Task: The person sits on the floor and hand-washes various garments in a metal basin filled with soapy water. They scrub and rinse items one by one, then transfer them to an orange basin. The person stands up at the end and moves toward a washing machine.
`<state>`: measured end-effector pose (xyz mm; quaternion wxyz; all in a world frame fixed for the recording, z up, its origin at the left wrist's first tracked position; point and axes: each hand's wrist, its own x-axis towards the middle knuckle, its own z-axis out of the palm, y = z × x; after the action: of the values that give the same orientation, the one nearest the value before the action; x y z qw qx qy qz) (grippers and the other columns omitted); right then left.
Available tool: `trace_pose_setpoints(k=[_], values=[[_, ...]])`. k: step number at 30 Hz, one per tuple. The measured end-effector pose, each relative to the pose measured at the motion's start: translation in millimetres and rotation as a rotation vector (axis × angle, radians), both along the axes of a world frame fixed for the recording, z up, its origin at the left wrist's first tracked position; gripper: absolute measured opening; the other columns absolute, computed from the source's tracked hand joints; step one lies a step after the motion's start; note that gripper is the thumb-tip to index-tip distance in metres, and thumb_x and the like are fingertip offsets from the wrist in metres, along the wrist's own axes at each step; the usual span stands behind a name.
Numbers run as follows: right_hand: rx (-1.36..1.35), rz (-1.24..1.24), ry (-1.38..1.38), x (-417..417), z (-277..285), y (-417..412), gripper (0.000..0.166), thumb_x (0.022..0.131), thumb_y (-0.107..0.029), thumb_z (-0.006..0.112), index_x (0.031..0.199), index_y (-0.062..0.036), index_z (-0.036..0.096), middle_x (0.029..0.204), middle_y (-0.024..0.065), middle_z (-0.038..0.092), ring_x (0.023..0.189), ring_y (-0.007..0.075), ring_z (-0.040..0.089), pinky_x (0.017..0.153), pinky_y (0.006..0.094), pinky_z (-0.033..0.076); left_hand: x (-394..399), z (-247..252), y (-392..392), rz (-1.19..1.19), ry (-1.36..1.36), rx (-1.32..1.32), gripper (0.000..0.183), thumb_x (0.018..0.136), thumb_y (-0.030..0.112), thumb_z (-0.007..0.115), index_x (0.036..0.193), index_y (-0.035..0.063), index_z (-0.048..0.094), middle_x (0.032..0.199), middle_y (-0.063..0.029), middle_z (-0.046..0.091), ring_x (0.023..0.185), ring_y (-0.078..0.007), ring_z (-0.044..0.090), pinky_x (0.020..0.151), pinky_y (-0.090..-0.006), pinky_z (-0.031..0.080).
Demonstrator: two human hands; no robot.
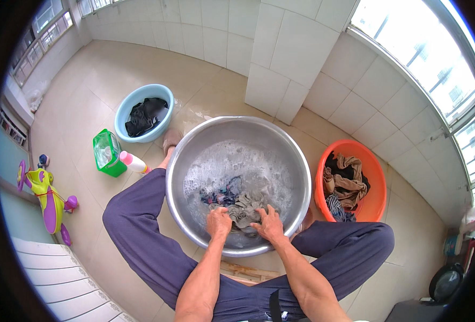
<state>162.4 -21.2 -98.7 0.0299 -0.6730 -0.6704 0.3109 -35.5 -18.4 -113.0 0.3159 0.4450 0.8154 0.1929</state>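
Observation:
A large stainless steel basin (298, 169) stands on the floor between my knees, with sudsy water (217, 157) in it. A wet grey cloth (243, 209) lies bunched in the near part of the basin. My left hand (219, 222) has its fingers curled on the cloth's left edge. On its right side rests my right hand (269, 223), fingers spread and touching the fabric. Just beyond, a dark patterned cloth (223, 195) lies partly in the water.
An orange tub (376, 197) of brown, black and striped clothes stands right of the basin. Left are a light blue basin (121, 131) with black clothing (143, 116), a green container (117, 169), a pink-capped bottle (135, 162) and a toy ride-on car (48, 197). A tiled pillar (285, 60) rises ahead.

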Motion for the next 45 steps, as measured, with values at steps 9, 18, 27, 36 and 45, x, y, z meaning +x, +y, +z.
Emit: trace_pose_setpoints(k=[9,18,27,36,45], values=[[0.056,0.036,-0.042,-7.2,-7.3,-11.4,0.050,0.082,-0.022,0.070,0.130,-0.0151,0.058,0.140,0.0190,0.045,0.128,0.0435,0.045,0.102,0.0543,0.046,21.7,-24.0,-22.0,-0.329,0.117,-0.353,0.026,0.089,0.020,0.064,0.112,0.0120,0.072,0.108,-0.0170,0.069,0.105,-0.0380,0.066,0.092,-0.0504,0.053],[0.375,-0.242,0.288,-31.8,62.2,35.1,0.018,0.089,-0.014,0.057,0.106,-0.0099,0.053,0.077,0.0204,0.064,0.074,0.0483,0.062,0.065,0.0573,0.049,17.1,72.3,29.5,-0.099,-0.138,0.563,0.014,0.093,0.012,0.053,0.088,-0.0013,0.057,0.073,-0.0258,0.059,0.068,-0.0437,0.061,0.062,-0.0498,0.045],[0.588,-0.239,0.271,-24.9,97.1,52.0,0.019,0.090,-0.011,0.056,0.109,-0.0124,0.056,0.078,0.0195,0.068,0.077,0.0449,0.067,0.066,0.0556,0.051,31.6,131.8,29.8,-0.102,-0.060,0.700,0.010,0.093,0.013,0.061,0.094,0.0042,0.063,0.073,-0.0213,0.064,0.068,-0.0431,0.063,0.062,-0.0492,0.046],[0.210,-0.521,0.423,-7.3,-28.2,27.7,0.027,0.088,-0.013,0.054,0.113,-0.0077,0.063,0.102,0.0258,0.069,0.094,0.0438,0.067,0.085,0.0495,0.051,28.4,-0.8,-8.5,-0.231,-0.051,-0.149,0.029,0.085,0.032,0.074,0.100,0.0078,0.073,0.100,-0.0172,0.073,0.101,-0.0383,0.068,0.089,-0.0479,0.052],[0.304,-0.632,1.016,-34.6,108.8,66.2,0.021,0.089,-0.008,0.054,0.104,0.0014,0.066,0.085,0.0071,0.068,0.077,0.0144,0.062,0.072,0.0328,0.051,11.9,29.9,13.3,-0.076,-0.203,0.281,0.023,0.091,0.021,0.057,0.093,0.0003,0.066,0.083,-0.0277,0.067,0.083,-0.0492,0.065,0.073,-0.0547,0.049]])
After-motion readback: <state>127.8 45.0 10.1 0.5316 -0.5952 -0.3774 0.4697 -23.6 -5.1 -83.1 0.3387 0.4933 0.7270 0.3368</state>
